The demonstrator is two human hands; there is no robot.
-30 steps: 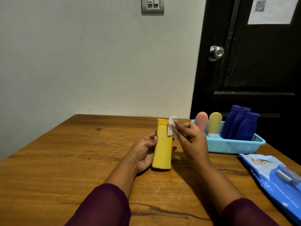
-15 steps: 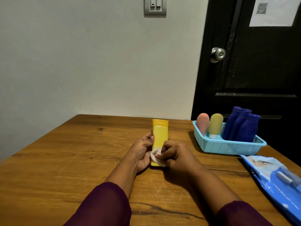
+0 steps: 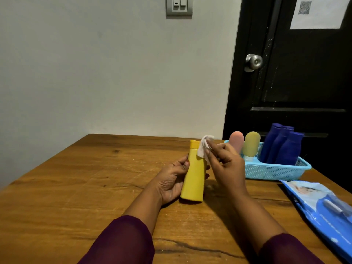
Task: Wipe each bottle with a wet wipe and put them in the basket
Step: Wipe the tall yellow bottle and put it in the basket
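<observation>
the left hand [image 3: 172, 180] grips the yellow bottle [image 3: 194, 174] from the left side, thumb on its front edge and fingertips curling out past its right edge. the bottle stands upright over the wooden table [image 3: 76, 187], near the middle, its cap at the top; whether its base touches the wood cannot be told. the right hand [image 3: 226, 166] pinches a white wipe [image 3: 203, 147] between thumb and curled fingers and holds it against the bottle's upper right side, just below the cap.

right of the hands a light blue basket [image 3: 270, 171] sits on the table near its far edge, well apart from the yellow bottle. in it stand a pink bottle [image 3: 236, 141] and an olive bottle [image 3: 251, 144] side by side at the left end, and three dark blue bottles [image 3: 282, 145] leaning together at the right end. a blue wipe pack [image 3: 323, 204] lies flat on the table at the near right, just in front of the basket.

dark purple sleeves [image 3: 125, 242] cover both forearms.
</observation>
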